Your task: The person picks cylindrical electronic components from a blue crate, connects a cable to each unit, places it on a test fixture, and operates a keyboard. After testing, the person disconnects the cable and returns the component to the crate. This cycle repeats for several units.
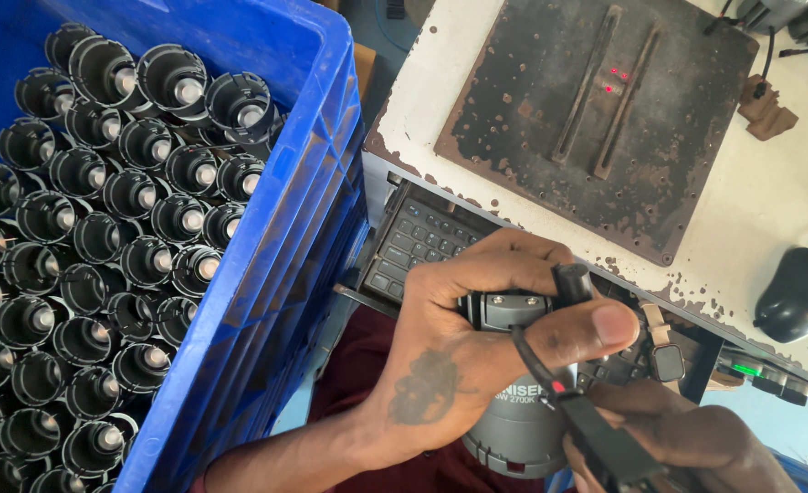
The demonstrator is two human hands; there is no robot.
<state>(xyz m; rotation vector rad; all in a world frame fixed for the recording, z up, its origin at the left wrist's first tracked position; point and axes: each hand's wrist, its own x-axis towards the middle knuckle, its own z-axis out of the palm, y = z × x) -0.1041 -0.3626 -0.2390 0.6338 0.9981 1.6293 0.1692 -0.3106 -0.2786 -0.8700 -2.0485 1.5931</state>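
Left hand: the left hand (459,338) is wrapped around the top of a grey lamp housing (518,420), fingers curled over its dark cap, thumb pressing a black cable (536,356) against it
Right hand: the right hand (687,438), low at the right, is closed on a black connector (605,443) at the end of that cable
Lamp housing: held upright over the lap, in front of the table edge, between the two hands; its ribbed base points down
Cable: runs from a small black plug (571,283) at the top of the housing, under the thumb, down to the connector
Blue crate (285,228): stands to the left, just beside the left forearm, packed with rows of black cylindrical housings (130,192), open ends up
Table (769,201): white and chipped, carrying a rusty metal plate (596,119) with two slots and small red light dots
Keyboard (418,242): black, tucked under the table edge, just behind the left hand
Mouse (797,292): black, on the table at the right, well apart from both hands
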